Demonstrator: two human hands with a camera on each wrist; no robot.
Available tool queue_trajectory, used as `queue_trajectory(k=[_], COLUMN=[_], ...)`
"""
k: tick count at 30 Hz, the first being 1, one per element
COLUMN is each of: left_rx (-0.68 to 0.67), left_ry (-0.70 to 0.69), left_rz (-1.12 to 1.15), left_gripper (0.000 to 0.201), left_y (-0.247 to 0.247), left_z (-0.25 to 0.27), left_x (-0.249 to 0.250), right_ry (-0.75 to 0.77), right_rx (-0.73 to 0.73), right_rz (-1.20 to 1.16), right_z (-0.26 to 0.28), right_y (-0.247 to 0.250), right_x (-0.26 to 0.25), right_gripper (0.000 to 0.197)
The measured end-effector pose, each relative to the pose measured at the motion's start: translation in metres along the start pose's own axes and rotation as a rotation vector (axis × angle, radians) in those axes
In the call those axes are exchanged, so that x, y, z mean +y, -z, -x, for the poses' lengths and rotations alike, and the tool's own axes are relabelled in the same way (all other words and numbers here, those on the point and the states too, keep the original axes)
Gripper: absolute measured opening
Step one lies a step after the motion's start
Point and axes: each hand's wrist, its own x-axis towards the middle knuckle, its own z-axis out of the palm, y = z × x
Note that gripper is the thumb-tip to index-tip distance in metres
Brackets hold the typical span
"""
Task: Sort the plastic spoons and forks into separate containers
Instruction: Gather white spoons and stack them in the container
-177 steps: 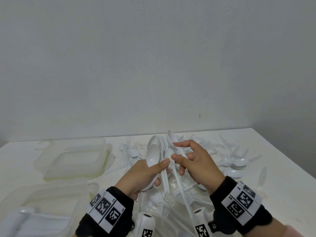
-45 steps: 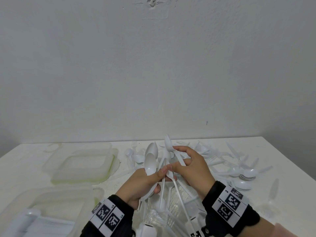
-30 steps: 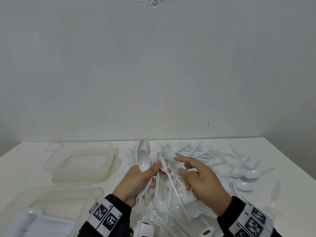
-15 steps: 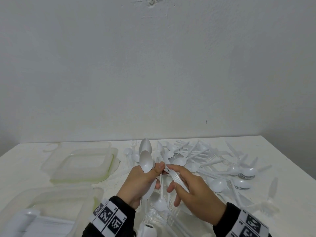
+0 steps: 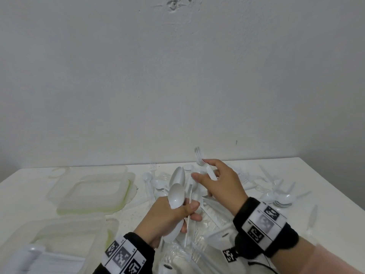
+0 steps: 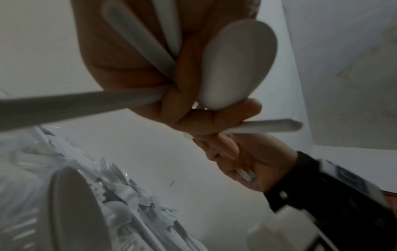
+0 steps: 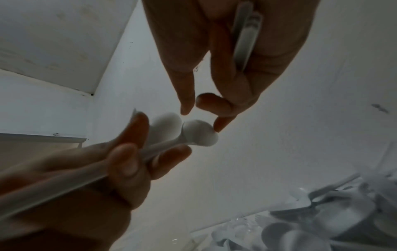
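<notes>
Left hand: the left hand [image 5: 167, 218] grips a bunch of white spoons [image 5: 176, 195] by the handles, thumb across them, 2 bowls pointing up and away.
Right hand: the right hand [image 5: 221, 182] holds a few stacked white forks [image 5: 205, 165] against the palm, tines up above the fingers; forefinger and thumb are loosely extended toward the spoons.
Loose cutlery: a heap of spoons and forks [image 5: 276, 196] lies on the white table [image 5: 325, 214], under and to the right of both hands.
Containers: 1 clear container [image 5: 92, 186] sits at the left; a 2nd container [image 5: 59, 238] nearer the person holds white cutlery whose kind I cannot tell.
</notes>
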Motion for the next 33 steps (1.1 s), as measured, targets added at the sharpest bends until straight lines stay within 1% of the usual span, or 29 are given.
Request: queue_trajectory(k=[2, 3, 7, 10, 13, 16, 19, 23, 26, 28, 33], left_rx=[-0.001, 0.001, 0.005, -0.005, 0.059, 0.116, 0.067, 0.002, 0.018, 0.033, 0.032], left_ry=[0.002, 0.005, 0.031, 0.032, 0.034, 0.035, 0.061, 0.121, 0.131, 0.126, 0.115], left_rz=[-0.027, -0.025, -0.001, 0.022, 0.076, 0.110, 0.151, 0.126, 0.144, 0.160, 0.184], left_gripper=[0.028, 0.028, 0.042, 0.043, 0.035, 0.033, 0.034, 0.034, 0.034, 0.039, 0.032], left_y=[-0.002, -0.002, 0.000, 0.005, 0.010, 0.013, 0.015, 0.014, 0.012, 0.010, 0.009], left_z=[0.001, 0.001, -0.001, -0.002, -0.006, -0.011, -0.012, -0.008, -0.007, -0.007, -0.007], left_x=[0.000, 0.000, 0.000, -0.002, -0.003, -0.002, 0.001, 0.001, 0.000, 0.000, 0.002], right_ry=[-0.021, -0.027, -0.031, -0.054, -0.073, -0.094, -0.110, -0.112, -0.092, -0.085, -0.056], right_rx=[-0.018, -0.025, -0.043, -0.044, -0.065, -0.125, -0.180, -0.177, -0.156, -0.134, -0.161], right_rz=[0.037, 0.063, 0.127, 0.117, 0.100, 0.089, 0.056, -0.016, -0.033, -0.020, -0.027], right_z=[-0.008, -0.010, -0.012, -0.014, -0.015, -0.013, -0.010, -0.006, -0.002, 0.000, 0.007], right_y=[-0.002, -0.003, -0.006, -0.005, -0.002, -0.002, -0.005, -0.005, -0.007, -0.010, -0.010], right_x=[-0.003, -0.003, 0.004, 0.010, 0.015, 0.018, 0.021, 0.020, 0.020, 0.020, 0.016], right_gripper=[0.042, 0.043, 0.047, 0.048, 0.049, 0.049, 0.049, 0.049, 0.050, 0.050, 0.042])
